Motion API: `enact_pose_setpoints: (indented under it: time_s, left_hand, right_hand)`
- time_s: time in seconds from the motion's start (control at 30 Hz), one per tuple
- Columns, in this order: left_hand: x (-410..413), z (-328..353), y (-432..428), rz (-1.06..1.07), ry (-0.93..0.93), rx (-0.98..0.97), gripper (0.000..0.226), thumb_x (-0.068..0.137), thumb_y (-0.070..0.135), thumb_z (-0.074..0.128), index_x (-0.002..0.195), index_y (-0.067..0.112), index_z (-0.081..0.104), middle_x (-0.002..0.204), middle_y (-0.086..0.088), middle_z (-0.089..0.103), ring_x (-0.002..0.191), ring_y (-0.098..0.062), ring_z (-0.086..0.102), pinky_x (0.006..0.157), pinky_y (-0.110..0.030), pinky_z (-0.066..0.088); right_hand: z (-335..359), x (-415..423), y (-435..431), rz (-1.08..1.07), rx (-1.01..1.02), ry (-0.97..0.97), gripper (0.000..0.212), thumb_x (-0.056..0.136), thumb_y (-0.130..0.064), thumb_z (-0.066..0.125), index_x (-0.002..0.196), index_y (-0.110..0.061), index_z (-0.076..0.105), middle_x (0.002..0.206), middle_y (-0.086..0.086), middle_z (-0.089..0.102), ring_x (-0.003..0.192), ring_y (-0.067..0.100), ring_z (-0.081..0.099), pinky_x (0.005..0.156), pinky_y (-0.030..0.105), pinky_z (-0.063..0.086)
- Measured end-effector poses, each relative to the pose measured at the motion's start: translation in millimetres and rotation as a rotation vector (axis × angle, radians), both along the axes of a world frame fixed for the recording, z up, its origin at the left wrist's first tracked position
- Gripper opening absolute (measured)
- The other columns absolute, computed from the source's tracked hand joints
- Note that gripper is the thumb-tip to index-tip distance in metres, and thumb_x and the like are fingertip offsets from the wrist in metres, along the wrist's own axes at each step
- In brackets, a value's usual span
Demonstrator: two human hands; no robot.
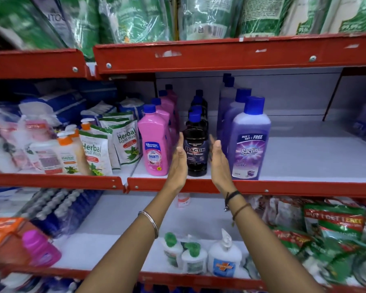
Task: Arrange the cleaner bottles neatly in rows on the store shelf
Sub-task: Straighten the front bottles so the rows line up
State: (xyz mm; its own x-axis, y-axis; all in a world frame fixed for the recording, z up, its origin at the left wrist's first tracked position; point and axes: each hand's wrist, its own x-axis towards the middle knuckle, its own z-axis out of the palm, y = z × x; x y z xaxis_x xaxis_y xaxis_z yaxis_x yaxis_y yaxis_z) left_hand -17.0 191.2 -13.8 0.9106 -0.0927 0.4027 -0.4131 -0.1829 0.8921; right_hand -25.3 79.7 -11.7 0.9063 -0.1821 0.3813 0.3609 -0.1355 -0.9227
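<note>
Three rows of blue-capped cleaner bottles run front to back on the middle shelf (304, 157). A pink Shakti bottle (155, 142) leads the left row, a black Bactin bottle (195, 149) the middle row, a purple Bactin bottle (248, 142) the right row. My left hand (178, 163) is flat and upright at the black bottle's left side. My right hand (219, 163) mirrors it at the bottle's right side. Both palms face the bottle with fingers straight; whether they touch it is unclear.
Herbal hand wash pouches (93, 153) and pump bottles (66, 153) crowd the shelf left of the pink row. White shelf surface lies bare to the right of the purple row. The lower shelf holds white sanitizer bottles (224, 256), a pink bottle (40, 248) and green packets (336, 233). Red shelf lip (283, 188) runs below my wrists.
</note>
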Motion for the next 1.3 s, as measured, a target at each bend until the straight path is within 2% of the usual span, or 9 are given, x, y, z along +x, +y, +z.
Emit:
enact_pose_setpoints:
  time_s: [0.17, 0.4, 0.53, 0.63, 0.8, 0.9, 1.03, 1.13, 1.3]
  left_hand:
    - [-7.2, 1.4, 7.9, -0.032, -0.006, 0.048, 0.094, 0.063, 0.086, 0.001, 0.145, 0.040, 0.003, 0.147, 0.023, 0.004, 0.139, 0.003, 0.003, 0.120, -0.034, 0.003]
    - [-20.1, -7.4, 20.8, -0.112, -0.009, 0.128, 0.085, 0.062, 0.085, 0.000, 0.140, 0.052, -0.003, 0.144, 0.027, 0.004, 0.136, 0.004, 0.005, 0.112, -0.027, 0.008]
    - [-22.2, -5.4, 25.5, -0.135, 0.002, 0.130, 0.082, 0.066, 0.083, 0.003, 0.141, 0.052, 0.000, 0.146, 0.028, 0.009, 0.137, 0.004, 0.007, 0.114, -0.029, 0.012]
    - [-27.0, -6.9, 32.8, -0.076, -0.031, 0.084, 0.076, 0.072, 0.079, 0.008, 0.142, 0.048, 0.016, 0.151, 0.021, 0.021, 0.142, -0.006, 0.019, 0.117, -0.037, 0.019]
    - [-15.8, -2.9, 72.1, 0.204, -0.153, -0.202, 0.065, 0.084, 0.063, 0.014, 0.141, 0.036, 0.030, 0.147, 0.009, 0.030, 0.125, 0.010, 0.035, 0.096, -0.004, 0.032]
    - [7.5, 1.1, 98.6, 0.170, -0.069, -0.193, 0.077, 0.076, 0.072, 0.010, 0.144, 0.038, 0.023, 0.156, 0.002, 0.019, 0.131, -0.001, 0.030, 0.082, 0.006, 0.030]
    - [23.7, -4.2, 117.2, -0.008, -0.036, -0.130, 0.086, 0.061, 0.089, 0.012, 0.138, 0.050, 0.018, 0.150, 0.015, 0.024, 0.133, -0.003, 0.032, 0.095, -0.005, 0.038]
    - [24.6, -5.2, 122.5, -0.066, -0.019, -0.079, 0.090, 0.063, 0.088, 0.012, 0.141, 0.046, 0.019, 0.151, 0.012, 0.029, 0.133, -0.007, 0.038, 0.102, -0.017, 0.040]
    - [11.5, 1.4, 129.5, -0.083, -0.014, -0.004, 0.085, 0.068, 0.078, 0.006, 0.145, 0.041, 0.013, 0.145, 0.021, 0.027, 0.121, 0.012, 0.039, 0.085, 0.002, 0.038]
  right_hand:
    - [-5.8, -2.9, -1.9, 0.018, -0.004, -0.008, 0.056, 0.073, -0.085, 0.023, 0.121, -0.062, 0.042, 0.138, -0.007, 0.053, 0.129, 0.011, 0.048, 0.111, 0.042, 0.038]
    - [-6.4, -24.3, -2.4, 0.057, 0.036, -0.042, 0.089, 0.071, -0.083, 0.024, 0.141, -0.029, 0.036, 0.124, -0.015, 0.051, 0.106, -0.012, 0.055, 0.091, 0.008, 0.043]
    - [-10.7, -25.9, 0.1, 0.025, -0.012, -0.019, 0.080, 0.071, -0.086, 0.022, 0.138, -0.043, 0.033, 0.138, -0.010, 0.047, 0.122, 0.001, 0.050, 0.109, 0.030, 0.038]
    - [-19.4, -28.6, 11.1, -0.205, -0.023, -0.133, 0.070, 0.085, -0.071, 0.023, 0.138, -0.030, 0.042, 0.144, 0.000, 0.047, 0.133, 0.010, 0.042, 0.114, 0.040, 0.033]
    - [-31.4, -40.5, 41.0, -0.334, 0.064, -0.482, 0.044, 0.093, -0.045, 0.031, 0.121, -0.022, 0.057, 0.121, -0.004, 0.057, 0.116, 0.018, 0.052, 0.101, 0.038, 0.043]
    - [-32.0, -28.9, 71.2, -0.034, -0.014, -0.322, 0.047, 0.089, -0.063, 0.028, 0.127, -0.043, 0.046, 0.137, -0.008, 0.051, 0.130, 0.015, 0.046, 0.109, 0.037, 0.037]
    - [-21.1, -5.0, 108.5, 0.107, -0.091, -0.029, 0.060, 0.090, -0.059, 0.023, 0.144, -0.031, 0.027, 0.150, -0.008, 0.034, 0.137, 0.003, 0.033, 0.115, 0.026, 0.028]
    - [-12.5, 6.3, 116.3, 0.112, -0.021, 0.023, 0.034, 0.100, -0.041, 0.023, 0.130, -0.043, 0.039, 0.119, -0.021, 0.054, 0.104, -0.016, 0.053, 0.084, 0.003, 0.043]
    - [-11.5, 11.4, 114.5, 0.058, 0.006, 0.003, 0.035, 0.099, -0.038, 0.027, 0.093, -0.054, 0.057, 0.092, -0.028, 0.062, 0.087, -0.013, 0.063, 0.078, 0.014, 0.045]
